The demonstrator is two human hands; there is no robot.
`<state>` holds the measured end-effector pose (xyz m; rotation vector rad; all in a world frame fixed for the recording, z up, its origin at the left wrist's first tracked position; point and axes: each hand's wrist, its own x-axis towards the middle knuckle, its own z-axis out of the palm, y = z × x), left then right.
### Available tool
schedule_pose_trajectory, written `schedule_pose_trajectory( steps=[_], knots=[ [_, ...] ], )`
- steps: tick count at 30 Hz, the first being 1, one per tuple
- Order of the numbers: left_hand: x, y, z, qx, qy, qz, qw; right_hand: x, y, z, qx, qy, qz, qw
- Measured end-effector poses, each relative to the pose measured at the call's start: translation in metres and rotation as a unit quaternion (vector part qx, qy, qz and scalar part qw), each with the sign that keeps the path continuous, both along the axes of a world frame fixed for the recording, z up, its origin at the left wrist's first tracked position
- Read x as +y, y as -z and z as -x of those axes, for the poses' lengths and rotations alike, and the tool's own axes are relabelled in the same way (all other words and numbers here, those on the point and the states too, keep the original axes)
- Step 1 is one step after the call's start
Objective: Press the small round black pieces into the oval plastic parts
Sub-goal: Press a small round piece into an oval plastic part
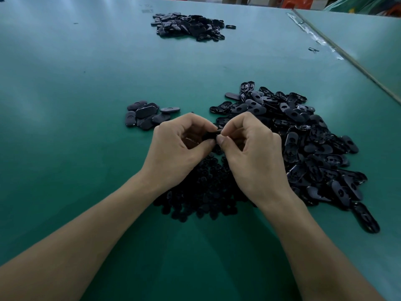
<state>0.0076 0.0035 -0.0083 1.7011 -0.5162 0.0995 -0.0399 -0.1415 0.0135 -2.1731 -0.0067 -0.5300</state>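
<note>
**Both hands pinched on 1 oval part**

Left hand [180, 144] and right hand [249, 153] meet at the fingertips, pinching 1 black oval part [211, 134] above the round-piece heap [201, 198]. Oval-part heap [303, 137] lies just right; small oval group [145, 115] lies left on the green table [76, 83].

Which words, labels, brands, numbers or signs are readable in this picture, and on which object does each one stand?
No text can be read anywhere in this view.
The oval plastic parts, the small round black pieces and the green table show no print.
The black part pinched between the left hand and the right hand is mostly hidden; no marking shows on it.
</note>
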Motion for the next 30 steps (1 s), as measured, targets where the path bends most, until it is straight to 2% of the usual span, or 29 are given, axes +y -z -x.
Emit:
schedule_pose_trajectory(
  steps=[5, 14, 18, 26, 30],
  knots=[
    [0.000, 0.001, 0.001, -0.013, 0.000, -0.012, 1.000, -0.002, -0.002, 0.000, 0.014, -0.005, -0.003, 1.000],
    [0.000, 0.003, 0.002, -0.049, -0.035, -0.037, 0.997, 0.008, 0.002, 0.004, -0.005, 0.059, 0.031, 0.998],
    [0.000, 0.003, 0.000, -0.058, -0.058, -0.041, 0.996, 0.015, 0.003, 0.005, -0.007, 0.043, 0.056, 0.997],
    [0.001, 0.008, -0.005, -0.043, -0.082, -0.038, 0.995, 0.018, 0.004, 0.007, -0.015, 0.009, 0.031, 0.999],
    [0.000, 0.008, -0.005, -0.045, -0.077, -0.033, 0.995, 0.015, 0.006, 0.005, -0.026, 0.023, 0.028, 0.999]
  ],
)
